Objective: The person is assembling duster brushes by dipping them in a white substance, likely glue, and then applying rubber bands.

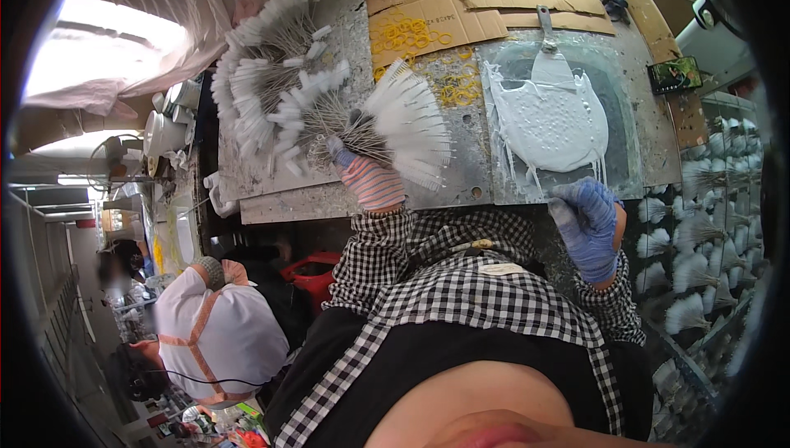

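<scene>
My left hand [370, 181], in an orange-and-grey striped glove with a bluish thumb, is closed round the wire stems of a bundle of white-tipped brushes [407, 123]. The white ends fan out to the right over the grey work board. Just left of it lies a large heap of similar wire-stemmed pieces with white ends [267, 86]. My right hand [588, 226], in a blue glove, hangs at the front edge of the board with its fingers curled together; whether anything is in them is hidden. Beyond it, thick white paste [555, 123] is spread on a glassy plate [629, 143].
A scraper [546, 32] rests in the paste. Yellow rings [403, 35] lie on cardboard [481, 16] and on the board. A phone [675, 75] sits at the right edge. White fan-shaped pieces [691, 267] fill a rack at right. Another person [218, 337] bends at lower left, near a red container [313, 275].
</scene>
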`<state>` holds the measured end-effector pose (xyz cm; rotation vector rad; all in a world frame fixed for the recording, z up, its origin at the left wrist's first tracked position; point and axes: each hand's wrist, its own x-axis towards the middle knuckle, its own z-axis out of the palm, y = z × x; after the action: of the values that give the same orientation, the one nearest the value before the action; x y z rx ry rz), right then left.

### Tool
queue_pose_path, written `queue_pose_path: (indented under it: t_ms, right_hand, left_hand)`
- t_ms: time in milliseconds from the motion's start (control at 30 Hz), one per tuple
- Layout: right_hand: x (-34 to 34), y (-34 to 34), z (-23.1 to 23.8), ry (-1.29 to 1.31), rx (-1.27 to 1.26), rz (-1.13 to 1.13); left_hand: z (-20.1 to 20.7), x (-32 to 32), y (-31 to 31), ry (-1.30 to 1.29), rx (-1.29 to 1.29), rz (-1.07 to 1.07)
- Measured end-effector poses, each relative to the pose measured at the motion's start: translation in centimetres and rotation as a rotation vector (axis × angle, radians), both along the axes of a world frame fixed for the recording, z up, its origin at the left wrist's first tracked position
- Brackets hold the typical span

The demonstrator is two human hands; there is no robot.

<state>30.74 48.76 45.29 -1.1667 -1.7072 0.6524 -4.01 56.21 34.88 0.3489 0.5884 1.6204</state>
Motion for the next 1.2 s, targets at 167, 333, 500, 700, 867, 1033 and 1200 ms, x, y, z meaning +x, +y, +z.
queue_pose_path:
  t_ms: [167, 333, 500, 700, 867, 1033, 1200]
  right_hand:
    - [-3.1, 1.0, -0.3, -0.032, 0.043, 0.033]
    - [-5.2, 3.8, 1.5, -0.068, 0.151, 0.137]
    - [-11.5, 10.5, 7.8, -0.143, 0.422, 0.275]
    - [-26.5, 27.6, 17.3, -0.605, 1.069, 0.173]
    - [-35.1, 40.9, 13.9, -0.827, 1.000, -0.105]
    - [-41.0, 38.7, 14.6, -0.747, 0.609, 0.262]
    - [-38.1, 35.2, 14.9, -0.605, 0.572, 0.224]
  left_hand:
    - [-2.7, -5.8, 1.1, 0.124, 0.219, 0.002]
    - [-0.7, -6.3, 2.1, 0.059, 0.203, 0.385]
    - [13.1, -5.7, 1.8, 0.850, 0.343, 0.440]
    - [19.6, -14.7, 6.6, 0.994, 0.479, 0.242]
    - [21.8, -18.9, 14.4, 0.976, 0.370, 0.241]
    - [17.5, -31.1, 19.5, 0.782, 0.264, 0.099]
    - [18.9, -28.1, 19.2, 0.971, 0.306, 0.326]
